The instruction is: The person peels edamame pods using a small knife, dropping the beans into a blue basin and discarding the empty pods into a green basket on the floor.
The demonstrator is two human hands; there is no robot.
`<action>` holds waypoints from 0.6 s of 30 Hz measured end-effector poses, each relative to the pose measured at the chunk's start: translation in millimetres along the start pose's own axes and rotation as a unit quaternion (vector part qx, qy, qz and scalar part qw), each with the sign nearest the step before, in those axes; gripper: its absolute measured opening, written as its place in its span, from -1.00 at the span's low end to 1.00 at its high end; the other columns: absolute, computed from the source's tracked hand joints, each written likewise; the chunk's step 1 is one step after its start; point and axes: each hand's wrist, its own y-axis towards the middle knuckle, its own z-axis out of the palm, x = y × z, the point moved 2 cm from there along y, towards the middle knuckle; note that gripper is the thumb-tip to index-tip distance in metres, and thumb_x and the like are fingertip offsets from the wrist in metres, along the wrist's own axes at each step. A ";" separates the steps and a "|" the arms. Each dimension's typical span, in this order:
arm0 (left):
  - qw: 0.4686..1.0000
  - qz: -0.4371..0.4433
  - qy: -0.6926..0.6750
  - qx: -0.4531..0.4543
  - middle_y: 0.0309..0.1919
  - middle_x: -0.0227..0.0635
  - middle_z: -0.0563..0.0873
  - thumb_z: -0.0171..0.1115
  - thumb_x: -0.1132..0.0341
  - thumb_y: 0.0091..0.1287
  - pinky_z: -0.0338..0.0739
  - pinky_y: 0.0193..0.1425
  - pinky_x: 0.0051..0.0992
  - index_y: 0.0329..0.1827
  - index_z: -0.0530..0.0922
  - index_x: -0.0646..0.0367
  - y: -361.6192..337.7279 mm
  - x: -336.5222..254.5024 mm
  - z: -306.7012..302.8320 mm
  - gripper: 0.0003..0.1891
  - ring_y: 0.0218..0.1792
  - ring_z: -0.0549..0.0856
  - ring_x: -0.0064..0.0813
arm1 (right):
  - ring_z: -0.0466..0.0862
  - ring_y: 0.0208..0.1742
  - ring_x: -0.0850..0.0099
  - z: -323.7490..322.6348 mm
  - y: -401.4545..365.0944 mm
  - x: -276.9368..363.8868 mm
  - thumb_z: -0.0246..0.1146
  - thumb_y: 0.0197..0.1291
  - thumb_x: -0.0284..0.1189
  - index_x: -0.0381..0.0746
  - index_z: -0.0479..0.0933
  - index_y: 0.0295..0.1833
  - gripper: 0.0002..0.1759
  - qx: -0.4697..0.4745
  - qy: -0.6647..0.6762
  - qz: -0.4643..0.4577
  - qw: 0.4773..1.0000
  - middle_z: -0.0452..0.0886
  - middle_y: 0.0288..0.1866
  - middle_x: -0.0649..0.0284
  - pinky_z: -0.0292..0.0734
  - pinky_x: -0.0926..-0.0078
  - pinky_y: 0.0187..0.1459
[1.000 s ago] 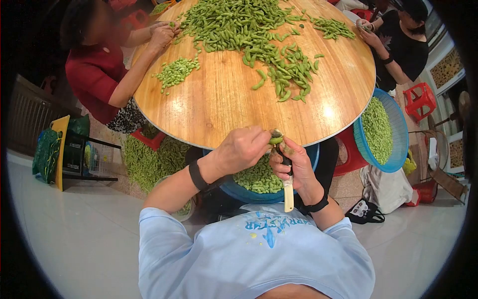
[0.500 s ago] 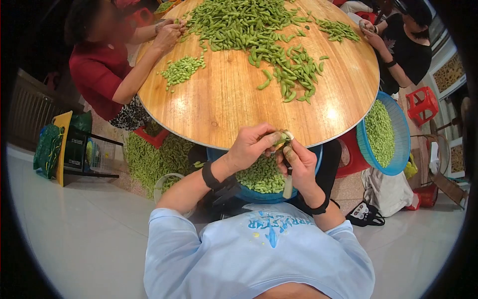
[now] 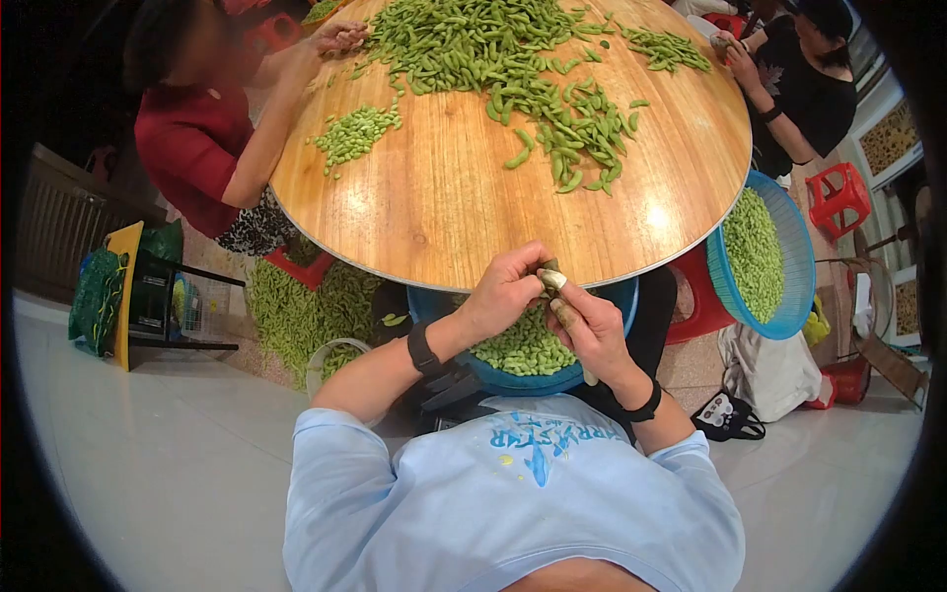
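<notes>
Both my hands meet just over the near edge of the round wooden table (image 3: 424,232). My left hand (image 3: 505,293) pinches a green bean pod (image 3: 549,265) between thumb and fingers. My right hand (image 3: 589,323) is closed against it, with a white covering (image 3: 553,280) at its thumb tip. A slim tool (image 3: 590,377) shows only its pale flat end below my right palm; the rest is hidden in the hand. Under my hands, a blue basin (image 3: 538,383) between my knees holds a heap of shelled green beans (image 3: 523,348).
A large pile of pods (image 3: 464,44) covers the table's far side, with shelled beans (image 3: 357,134) at left. People sit left and right, hands at the table. A blue basket (image 3: 801,281) of beans stands right; pods (image 3: 311,311) lie on the floor at left.
My hands have drawn closer together and the right hand has turned, hiding most of the tool and the pod. The left person's hands have moved farther up the table.
</notes>
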 end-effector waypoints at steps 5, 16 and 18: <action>0.999 -0.014 0.025 0.034 -0.20 -0.43 0.59 -0.03 0.66 0.13 0.51 -0.07 -0.58 0.00 0.45 0.29 -5.9 -0.8 9.0 -0.65 -0.15 0.58 -0.65 | 0.37 -0.61 0.68 -11.5 -3.6 7.1 -0.02 0.38 -0.59 -0.32 0.41 0.30 -0.60 -0.008 0.157 0.107 0.982 0.53 -0.41 0.32 0.26 0.75 -0.60; 0.974 0.001 0.218 -0.062 -0.23 -0.24 0.64 0.26 0.48 0.23 0.56 -0.21 -0.45 -0.12 0.52 0.29 -51.5 -42.0 -7.9 -0.81 -0.30 0.67 -0.44 | 0.36 -0.63 0.67 1.8 -10.8 3.7 0.00 0.44 -0.46 -0.30 0.36 0.32 -0.61 0.005 0.275 0.138 0.952 0.48 -0.45 0.33 0.24 0.75 -0.62; 0.833 0.019 0.553 -0.024 -0.32 -0.13 0.64 0.26 0.44 0.22 0.54 -0.28 -0.35 -0.29 0.55 0.30 -73.8 -73.9 -35.1 -0.89 -0.36 0.67 -0.25 | 0.35 -0.63 0.68 -2.9 -9.5 -3.4 -0.01 0.44 -0.47 -0.30 0.35 0.32 -0.61 0.000 0.288 0.140 0.947 0.48 -0.45 0.33 0.23 0.75 -0.63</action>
